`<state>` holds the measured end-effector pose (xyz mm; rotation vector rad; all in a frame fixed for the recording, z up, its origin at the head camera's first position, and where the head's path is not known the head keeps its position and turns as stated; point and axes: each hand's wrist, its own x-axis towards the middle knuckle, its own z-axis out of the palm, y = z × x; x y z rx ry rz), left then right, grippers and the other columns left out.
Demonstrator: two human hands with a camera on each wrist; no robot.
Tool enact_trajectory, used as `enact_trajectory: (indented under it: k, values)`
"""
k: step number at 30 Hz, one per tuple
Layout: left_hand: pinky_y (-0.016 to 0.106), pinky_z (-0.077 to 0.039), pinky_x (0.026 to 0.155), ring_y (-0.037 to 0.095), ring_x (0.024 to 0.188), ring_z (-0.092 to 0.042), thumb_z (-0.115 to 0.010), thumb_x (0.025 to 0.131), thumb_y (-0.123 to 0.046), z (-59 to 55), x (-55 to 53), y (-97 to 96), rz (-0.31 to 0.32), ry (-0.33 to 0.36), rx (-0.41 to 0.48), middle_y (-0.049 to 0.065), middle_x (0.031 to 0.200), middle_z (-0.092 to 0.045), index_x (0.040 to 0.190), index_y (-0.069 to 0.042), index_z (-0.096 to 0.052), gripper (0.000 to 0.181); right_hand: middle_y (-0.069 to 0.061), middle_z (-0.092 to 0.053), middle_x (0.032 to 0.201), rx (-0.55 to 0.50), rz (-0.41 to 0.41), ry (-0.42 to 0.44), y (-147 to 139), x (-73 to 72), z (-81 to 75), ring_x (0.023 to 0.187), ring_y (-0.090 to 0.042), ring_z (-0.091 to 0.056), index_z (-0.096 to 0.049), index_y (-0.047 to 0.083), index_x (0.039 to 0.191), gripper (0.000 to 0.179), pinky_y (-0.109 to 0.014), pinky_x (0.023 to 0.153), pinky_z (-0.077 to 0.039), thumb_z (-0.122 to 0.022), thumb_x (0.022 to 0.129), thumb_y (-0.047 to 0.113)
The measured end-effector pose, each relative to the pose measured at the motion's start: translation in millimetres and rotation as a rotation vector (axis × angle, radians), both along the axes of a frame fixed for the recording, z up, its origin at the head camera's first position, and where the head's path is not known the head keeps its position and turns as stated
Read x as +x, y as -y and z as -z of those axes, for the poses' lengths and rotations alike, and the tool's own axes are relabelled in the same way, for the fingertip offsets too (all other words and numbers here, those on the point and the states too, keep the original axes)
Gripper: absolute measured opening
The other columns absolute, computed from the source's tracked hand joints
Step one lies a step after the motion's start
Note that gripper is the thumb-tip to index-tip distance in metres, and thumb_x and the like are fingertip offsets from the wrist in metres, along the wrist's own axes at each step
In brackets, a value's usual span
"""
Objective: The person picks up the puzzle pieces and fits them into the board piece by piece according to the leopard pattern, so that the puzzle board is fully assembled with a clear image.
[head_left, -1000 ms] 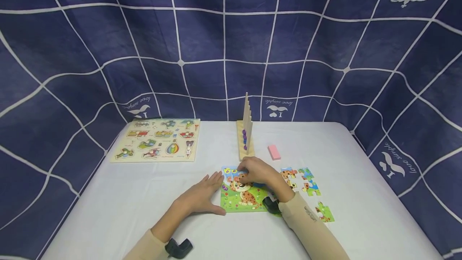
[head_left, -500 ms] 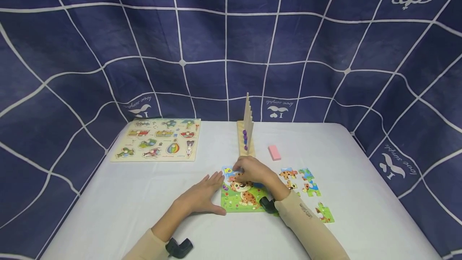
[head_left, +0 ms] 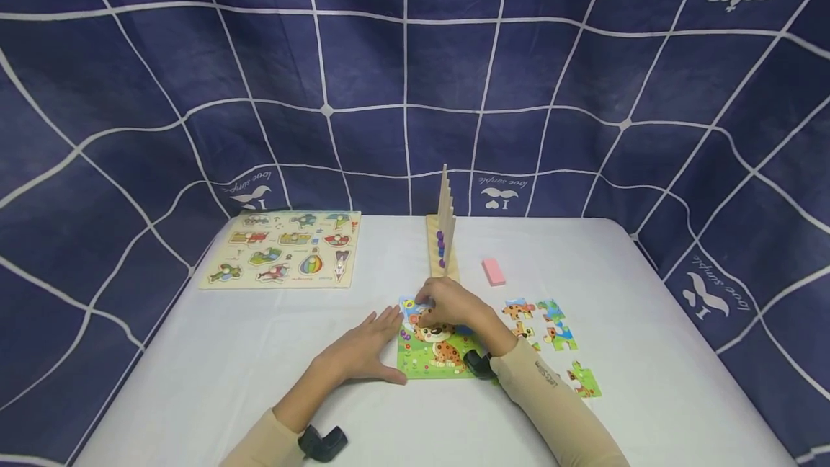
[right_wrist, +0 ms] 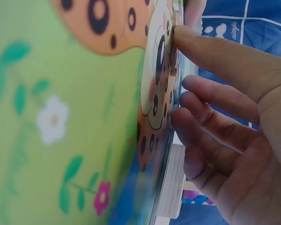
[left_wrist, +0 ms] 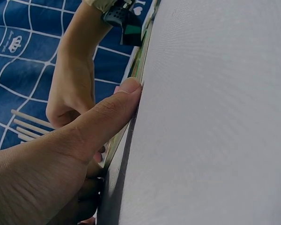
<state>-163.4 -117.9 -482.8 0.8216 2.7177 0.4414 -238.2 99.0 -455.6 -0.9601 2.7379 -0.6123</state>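
Observation:
A square jigsaw board (head_left: pixel 421 370) with a spotted leopard on green grass lies flat in front of me. My left hand (head_left: pixel 357 350) rests at its left side, fingers spread, thumb at the near corner; in the left wrist view the thumb (left_wrist: pixel 107 110) lies along the board's edge. My right hand (head_left: pixel 454 305) is over the upper left of the picture, thumb and fingers bent around a puzzle piece (right_wrist: pixel 172 54) by the leopard's head. The right thumb (right_wrist: pixel 189 37) touches it in the right wrist view, where raised cardboard edges show. The right hand hides part of the picture.
Several loose jigsaw pieces (head_left: pixel 560 337) lie right of the board. Behind it stand a wooden peg stand (head_left: pixel 443 236) with purple and blue beads and a pink block (head_left: pixel 493 272). A vehicle peg puzzle (head_left: pixel 279 251) lies at the back left, before a blue curtain (head_left: pixel 363 143).
My right hand has shifted left across the top of the jigsaw board, toward its upper left corner. The left hand has stayed in place at the board's left edge.

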Motion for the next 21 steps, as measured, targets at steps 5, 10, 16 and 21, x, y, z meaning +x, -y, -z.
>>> enact_trajectory:
  k: [5, 10, 16, 21]
  values:
    - [0.043, -0.019, 0.125, 0.024, 0.152, -0.017, -0.066, 0.068, -0.077, -0.6, 0.2, -0.2, -0.004, 0.006, 0.002, 0.011, 0.163, -0.020, 0.152, -0.003, -0.029, 0.118, -0.001, -0.070, 0.099, 0.017, -0.002, -0.004, 1.0, -1.5, 1.4, 0.081, -0.009, -0.060, -0.075, 0.008, 0.106, 0.041, -0.022, 0.073, -0.053, -0.086, 0.073, 0.029]
    - [0.043, -0.019, 0.125, 0.024, 0.152, -0.018, -0.066, 0.068, -0.077, -1.9, 0.4, -1.5, -0.002, -0.003, -0.002, 0.011, 0.163, -0.021, 0.152, -0.003, -0.030, 0.118, -0.001, -0.069, 0.100, 0.017, 0.002, 0.000, 0.2, -1.7, 0.8, 0.076, -0.008, -0.057, -0.074, 0.008, 0.107, 0.041, -0.021, 0.070, -0.052, -0.085, 0.074, 0.029]
    - [0.043, -0.019, 0.125, 0.024, 0.152, -0.018, -0.066, 0.069, -0.076, -3.4, 1.0, -1.7, 0.004, -0.004, -0.007, 0.011, 0.163, -0.021, 0.152, -0.003, -0.029, 0.117, 0.001, -0.067, 0.094, -0.008, -0.004, 0.013, -2.5, -0.1, -0.2, 0.072, -0.007, -0.054, -0.074, 0.008, 0.105, 0.035, -0.020, 0.067, -0.050, -0.083, 0.076, 0.026]
    - [0.044, -0.019, 0.125, 0.025, 0.152, -0.017, -0.066, 0.068, -0.077, -3.1, 2.0, -1.1, -0.011, 0.007, -0.006, 0.011, 0.163, -0.021, 0.152, -0.003, -0.030, 0.117, 0.000, -0.066, 0.091, -0.049, -0.010, 0.034, -8.7, 1.2, -1.6, 0.076, -0.008, -0.055, -0.073, 0.008, 0.104, 0.032, -0.021, 0.068, -0.051, -0.082, 0.076, 0.020]
